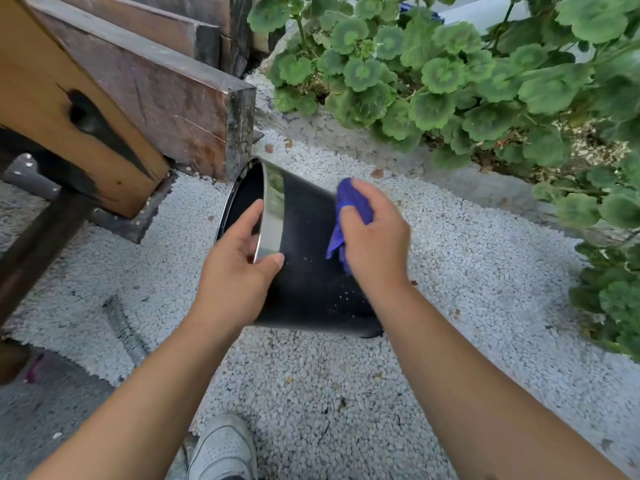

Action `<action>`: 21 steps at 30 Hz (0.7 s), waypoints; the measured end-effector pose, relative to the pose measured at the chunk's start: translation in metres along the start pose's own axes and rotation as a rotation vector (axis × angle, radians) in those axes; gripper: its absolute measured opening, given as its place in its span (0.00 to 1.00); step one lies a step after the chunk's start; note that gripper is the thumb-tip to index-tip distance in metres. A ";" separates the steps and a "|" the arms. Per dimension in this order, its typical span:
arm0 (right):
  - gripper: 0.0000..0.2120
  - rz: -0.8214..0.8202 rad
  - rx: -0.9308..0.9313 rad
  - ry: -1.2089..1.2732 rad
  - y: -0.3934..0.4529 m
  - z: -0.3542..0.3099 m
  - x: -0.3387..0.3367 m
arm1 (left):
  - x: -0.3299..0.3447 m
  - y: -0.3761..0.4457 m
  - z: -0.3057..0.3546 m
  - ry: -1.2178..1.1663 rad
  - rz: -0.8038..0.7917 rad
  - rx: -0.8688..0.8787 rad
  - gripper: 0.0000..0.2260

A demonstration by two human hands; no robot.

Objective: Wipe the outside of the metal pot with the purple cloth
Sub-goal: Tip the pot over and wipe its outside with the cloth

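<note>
The metal pot (304,258) is dark with a shiny band at its rim. It is tipped on its side above the gravel, its mouth turned to the left. My left hand (239,268) grips the rim, thumb on the outside and fingers inside. My right hand (374,233) holds the bunched purple cloth (349,209) and presses it against the pot's upper right wall. Pale specks dot the dark wall below the cloth. The pot's base is partly hidden behind my right wrist.
White gravel (450,271) covers the ground. Wooden beams (145,88) and a dark post stand close to the pot's left. Leafy green plants (485,81) fill the right and top. A metal spring (124,327) lies at the left, and a white shoe (225,448) is below.
</note>
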State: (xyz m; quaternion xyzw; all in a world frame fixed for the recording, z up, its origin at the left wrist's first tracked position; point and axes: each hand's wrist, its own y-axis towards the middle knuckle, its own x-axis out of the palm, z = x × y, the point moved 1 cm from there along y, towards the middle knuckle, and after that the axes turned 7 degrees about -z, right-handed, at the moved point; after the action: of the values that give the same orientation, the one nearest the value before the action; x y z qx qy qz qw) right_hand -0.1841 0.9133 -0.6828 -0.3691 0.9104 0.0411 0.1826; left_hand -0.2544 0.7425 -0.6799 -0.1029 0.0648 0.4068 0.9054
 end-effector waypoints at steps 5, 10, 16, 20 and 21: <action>0.22 -0.181 -0.279 -0.379 -0.032 -0.019 0.040 | 0.008 -0.017 0.006 0.225 -0.102 -0.009 0.37; 0.21 -0.178 -0.279 -0.475 -0.023 0.005 0.036 | 0.002 -0.031 -0.007 0.452 -0.088 0.080 0.43; 0.22 -0.143 -0.119 -0.515 -0.001 0.048 0.014 | 0.002 -0.033 -0.005 0.503 -0.034 0.170 0.37; 0.21 -0.114 0.014 -0.525 0.009 0.075 -0.009 | 0.007 -0.030 -0.006 0.459 -0.026 0.166 0.34; 0.21 -0.108 0.032 -0.531 0.011 0.078 -0.012 | 0.009 -0.029 -0.006 0.457 -0.029 0.172 0.33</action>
State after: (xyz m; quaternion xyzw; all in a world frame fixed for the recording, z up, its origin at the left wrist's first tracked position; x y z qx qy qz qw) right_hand -0.1600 0.9461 -0.7517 -0.3905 0.8101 0.1125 0.4227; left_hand -0.2266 0.7286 -0.6834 -0.1157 0.3007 0.3531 0.8784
